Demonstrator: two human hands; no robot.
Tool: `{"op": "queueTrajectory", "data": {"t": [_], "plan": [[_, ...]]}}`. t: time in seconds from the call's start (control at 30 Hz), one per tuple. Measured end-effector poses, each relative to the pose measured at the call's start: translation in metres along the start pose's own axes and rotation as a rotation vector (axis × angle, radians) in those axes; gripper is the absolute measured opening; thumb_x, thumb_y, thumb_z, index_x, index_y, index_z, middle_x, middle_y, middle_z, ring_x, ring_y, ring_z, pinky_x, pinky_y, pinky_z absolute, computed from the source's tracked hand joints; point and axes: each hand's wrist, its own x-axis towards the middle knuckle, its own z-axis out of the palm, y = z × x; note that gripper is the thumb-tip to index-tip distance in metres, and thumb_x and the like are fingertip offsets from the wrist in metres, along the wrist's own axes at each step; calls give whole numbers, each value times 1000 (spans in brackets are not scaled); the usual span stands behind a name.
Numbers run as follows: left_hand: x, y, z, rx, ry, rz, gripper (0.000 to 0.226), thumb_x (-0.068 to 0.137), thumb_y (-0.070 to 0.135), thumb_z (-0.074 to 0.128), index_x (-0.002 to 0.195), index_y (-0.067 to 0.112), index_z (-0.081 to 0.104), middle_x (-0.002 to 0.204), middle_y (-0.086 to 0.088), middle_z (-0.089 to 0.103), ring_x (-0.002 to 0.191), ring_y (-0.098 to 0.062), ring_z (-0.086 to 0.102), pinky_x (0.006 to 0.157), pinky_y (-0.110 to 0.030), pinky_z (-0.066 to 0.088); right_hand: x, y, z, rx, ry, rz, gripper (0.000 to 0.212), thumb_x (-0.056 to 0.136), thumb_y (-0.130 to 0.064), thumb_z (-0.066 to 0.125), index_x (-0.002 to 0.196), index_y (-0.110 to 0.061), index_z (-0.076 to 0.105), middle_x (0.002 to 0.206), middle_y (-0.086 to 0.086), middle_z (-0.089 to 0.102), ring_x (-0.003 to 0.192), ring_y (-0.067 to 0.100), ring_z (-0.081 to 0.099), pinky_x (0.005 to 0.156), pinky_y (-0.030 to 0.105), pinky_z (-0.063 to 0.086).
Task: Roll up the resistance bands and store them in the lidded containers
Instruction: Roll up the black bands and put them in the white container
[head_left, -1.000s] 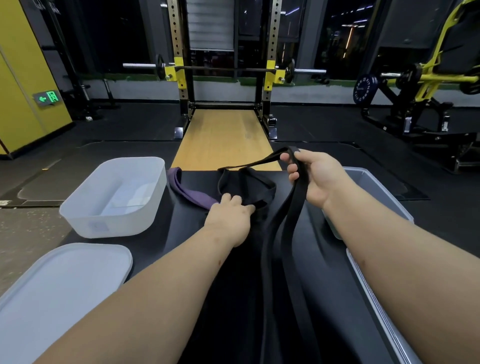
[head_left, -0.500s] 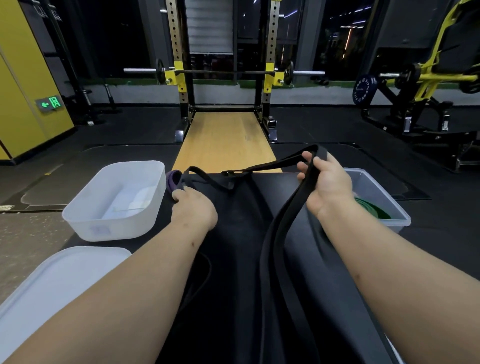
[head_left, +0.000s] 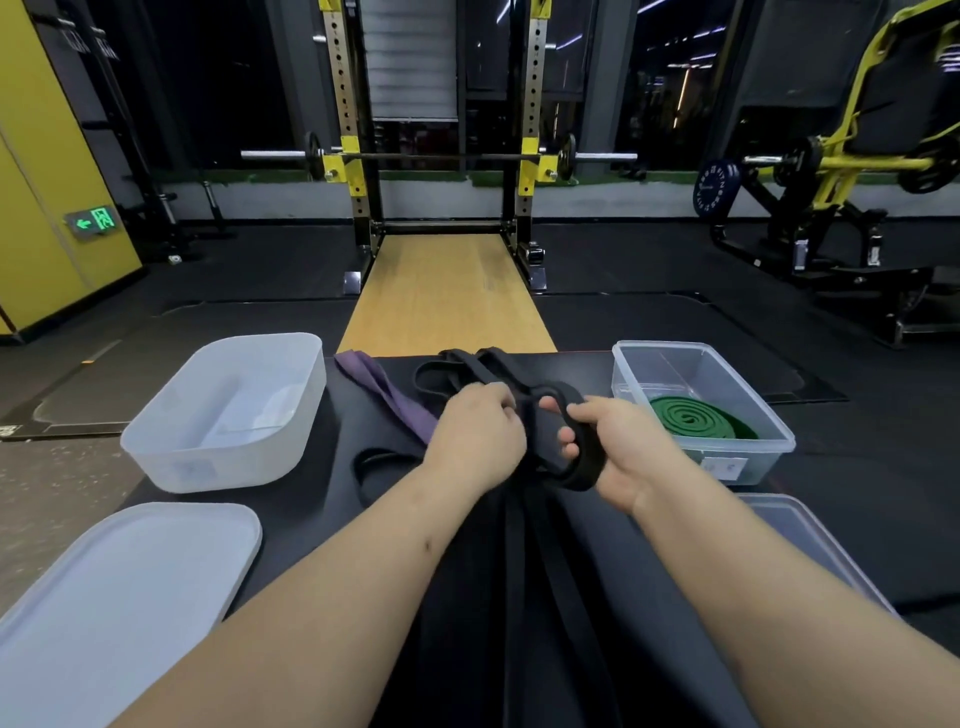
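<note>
1. One band is stored: a green resistance band (head_left: 696, 422) lies coiled flat inside the clear container (head_left: 779, 439) on the right of the black tabletop (head_left: 322, 499), whose lid (head_left: 810, 540) lies off, just in front of it

2. The black resistance band (head_left: 576, 415) is the one in hand, near the middle of the tabletop. The right hand (head_left: 618, 452) is curled through a first loose turn of it, fingers (head_left: 571, 434) inside the loop and closed round the strap

3. The left hand (head_left: 475, 436) is closed on the same band just beside the loop, pinching the strap where it feeds in. The rest of the band trails down toward the person and out past the far edge, so I judge the rolling barely begun

4. A purple resistance band (head_left: 387, 392) lies unrolled on the tabletop, left of the hands, untouched

5. The white container (head_left: 156, 452) at left holds no band, and its lid (head_left: 119, 587) lies beside it

6. Left to do, as I judge it: finish this roll, store it, roll the purple one, close both lids
</note>
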Motion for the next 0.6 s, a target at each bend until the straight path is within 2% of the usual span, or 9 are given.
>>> {"op": "queueTrajectory", "data": {"t": [0.1,0.13,0.2,0.3,0.37,0.43,0.5,0.53,0.6], "plan": [[13,12,11,-600,-302,-340,26,103,22,50,115,6,67,92,-3,67,78,-20,67,79,-39,59,-10,5,-6,87,-96,20,30,102,1,45,124,4,64,99,10,75,64,16,71,52,24,57],[14,16,13,-883,-353,-463,32,104,25,49,116,2,67,80,-3,66,63,-19,63,69,-38,59,-12,7,-6,66,-133,41,31,101,2,44,122,5,66,100,13,75,72,19,74,57,27,60],[17,19,17,-1136,-351,-570,37,105,27,46,108,-3,67,69,-8,67,50,-21,56,53,-31,50,-12,12,-8,-38,-178,90,32,98,3,43,119,4,67,97,16,72,79,24,75,64,31,62],[19,23,20,-1260,-331,-582,31,106,20,49,105,-6,65,89,-20,72,69,-29,69,56,-33,55,-7,9,-10,-342,-175,129,27,95,0,48,111,-7,68,93,15,72,77,25,73,67,34,59],[22,25,21,-1313,-293,-548,21,106,8,48,118,-7,57,97,-22,70,70,-27,72,55,-34,59,7,-1,-9,-483,-40,107,23,87,-11,53,93,-11,75,94,11,76,76,25,70,72,33,55],[25,22,24,-1355,-256,-528,28,106,1,43,132,-9,48,98,-20,67,67,-22,70,58,-33,61,31,-13,-6,-487,147,77,27,85,-20,50,71,-9,71,83,7,75,68,24,61,71,31,48],[26,18,23,-1328,-266,-494,25,106,1,41,128,-5,52,91,-16,63,61,-18,62,54,-29,56,53,-22,0,-599,252,-2,32,92,-29,48,73,-8,64,72,7,66,60,23,54,65,33,48],[27,15,22,-1307,-287,-473,20,105,1,42,120,1,55,90,-17,60,60,-18,57,51,-29,52,63,-24,4,-612,238,-13,34,95,-34,50,79,-7,64,72,8,64,61,25,56,67,36,53],[29,9,20,-1318,-353,-456,15,103,1,43,111,8,55,88,-17,58,59,-20,52,48,-28,44,77,-26,13,-490,74,126,41,101,-41,50,95,-3,65,69,8,62,58,25,58,65,37,58]]}}
